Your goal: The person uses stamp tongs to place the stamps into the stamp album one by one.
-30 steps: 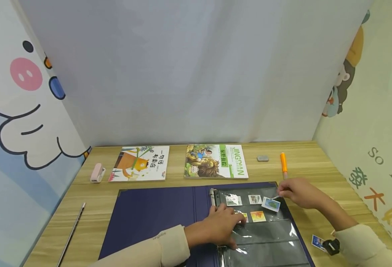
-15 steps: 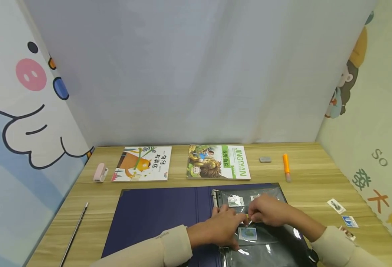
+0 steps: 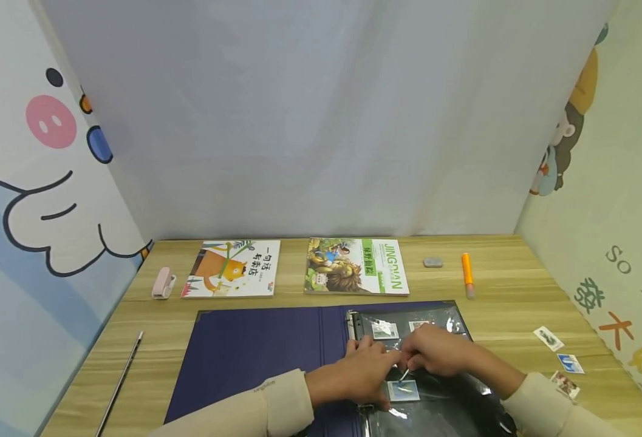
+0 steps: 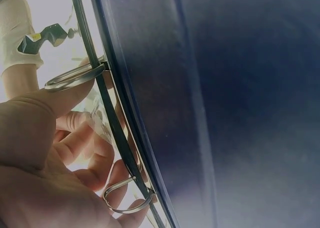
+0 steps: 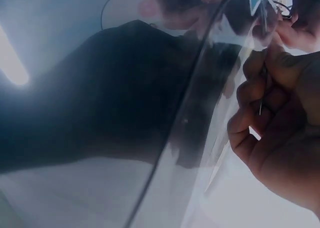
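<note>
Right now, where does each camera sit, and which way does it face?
Head: on the head, facing forward and down at the open album; both sleeves, left hand and right hand show.
Left wrist: on that wrist, facing the album's metal ring; left hand and right sleeve show.
Right wrist: on that wrist, facing the glossy page; right hand pinches a thin tool.
Shared by head and right wrist: right hand, tool.

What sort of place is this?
Maybe a children's study or craft corner, though I can't tell which building. Picture books and an open binder lie on the wooden table, and a pink-snouted cartoon decorates the left wall.
</note>
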A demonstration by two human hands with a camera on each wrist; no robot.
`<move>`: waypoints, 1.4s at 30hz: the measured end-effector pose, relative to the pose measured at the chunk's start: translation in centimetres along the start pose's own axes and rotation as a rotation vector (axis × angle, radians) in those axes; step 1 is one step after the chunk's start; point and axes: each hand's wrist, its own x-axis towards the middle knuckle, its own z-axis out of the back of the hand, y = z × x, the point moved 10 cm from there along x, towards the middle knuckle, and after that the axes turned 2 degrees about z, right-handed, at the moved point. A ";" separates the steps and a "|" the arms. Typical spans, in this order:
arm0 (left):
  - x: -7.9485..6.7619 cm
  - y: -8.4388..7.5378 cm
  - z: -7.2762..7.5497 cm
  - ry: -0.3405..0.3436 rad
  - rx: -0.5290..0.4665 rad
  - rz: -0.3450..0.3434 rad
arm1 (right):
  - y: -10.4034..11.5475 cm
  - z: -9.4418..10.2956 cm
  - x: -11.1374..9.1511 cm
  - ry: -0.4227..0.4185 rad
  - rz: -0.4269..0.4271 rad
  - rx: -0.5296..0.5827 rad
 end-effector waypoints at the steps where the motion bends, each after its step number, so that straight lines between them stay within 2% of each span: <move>1: 0.0 0.0 0.0 0.000 -0.006 -0.004 | -0.1 0.1 -0.1 0.000 -0.002 0.008; 5: 0.0 -0.1 0.0 -0.008 -0.026 -0.020 | -1.6 1.2 -1.1 -0.028 -0.024 0.050; 10: 0.0 0.0 0.0 -0.008 -0.031 -0.017 | -5.3 4.2 -4.2 -0.126 -0.108 0.048; 17: 0.1 0.0 -0.1 0.009 -0.043 -0.026 | -11.4 7.8 -11.0 -0.229 -0.321 0.022; 22: 0.1 0.1 -0.1 0.006 -0.039 -0.018 | -15.5 8.7 -15.7 -0.260 -0.480 -0.019; 26: 0.1 0.1 -0.1 -0.003 -0.042 -0.008 | -18.0 8.9 -18.8 -0.257 -0.571 -0.048; 29: 0.1 0.0 -0.1 -0.003 -0.039 -0.016 | -19.3 8.7 -21.1 -0.243 -0.624 -0.082; 34: 0.1 -0.1 -0.1 -0.002 -0.028 -0.027 | -20.2 8.7 -24.0 -0.246 -0.683 -0.172; 42: 0.1 0.0 0.0 -0.009 -0.035 -0.025 | -21.2 8.4 -26.2 -0.229 -0.736 -0.189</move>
